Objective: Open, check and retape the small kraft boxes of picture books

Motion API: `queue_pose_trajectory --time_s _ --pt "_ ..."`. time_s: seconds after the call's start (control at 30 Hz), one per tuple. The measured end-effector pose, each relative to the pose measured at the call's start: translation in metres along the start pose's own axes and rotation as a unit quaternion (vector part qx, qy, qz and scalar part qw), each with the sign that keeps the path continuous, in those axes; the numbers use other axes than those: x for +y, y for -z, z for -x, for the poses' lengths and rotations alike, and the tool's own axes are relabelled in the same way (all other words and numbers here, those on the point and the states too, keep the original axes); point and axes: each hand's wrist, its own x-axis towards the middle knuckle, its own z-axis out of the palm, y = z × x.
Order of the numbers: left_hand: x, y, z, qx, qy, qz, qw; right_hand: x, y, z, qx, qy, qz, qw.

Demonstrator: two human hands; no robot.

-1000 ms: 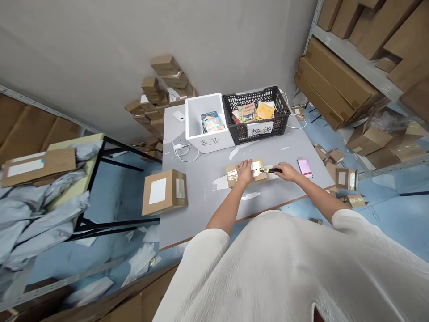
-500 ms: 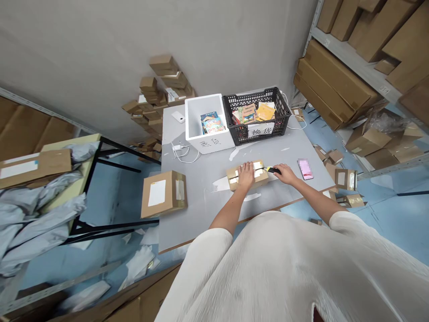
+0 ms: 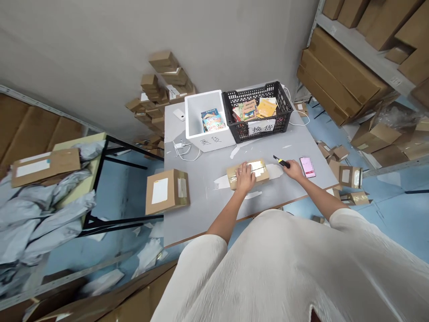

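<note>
Head view: the left hand [image 3: 246,178] lies spread on a taped carton [image 3: 263,179] toward the near edge of the table [image 3: 197,210]; the right hand [image 3: 293,170] grips a cutter [image 3: 281,161] clear of it. Along the far edge, a white box [image 3: 219,142] contains colourful booklets [image 3: 213,121]; a black crate [image 3: 240,134], at the far right corner, contains yellow and printed items [image 3: 266,108]

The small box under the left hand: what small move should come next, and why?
Perhaps lay the cutter on the table, freeing the right hand: it holds the cutter clear of the small box, whose top shows a dark seam, with the left hand on top.
</note>
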Motion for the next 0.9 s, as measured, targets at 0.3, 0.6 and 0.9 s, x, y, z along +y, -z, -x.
queue_pose_trajectory --time_s 0.3,0.6,0.9 --pt "-0.014 0.007 0.047 -0.002 0.112 -0.028 0.993 0.03 -0.048 -0.004 -0.049 -0.093 0.012 0.994" --pt "-0.014 0.003 0.056 -0.016 0.118 -0.037 0.992 0.043 -0.065 -0.007 -0.088 -0.113 0.02 0.989" --pt "-0.025 -0.006 0.057 0.013 0.102 0.013 0.995 0.048 -0.074 -0.003 -0.098 -0.11 0.048 0.988"
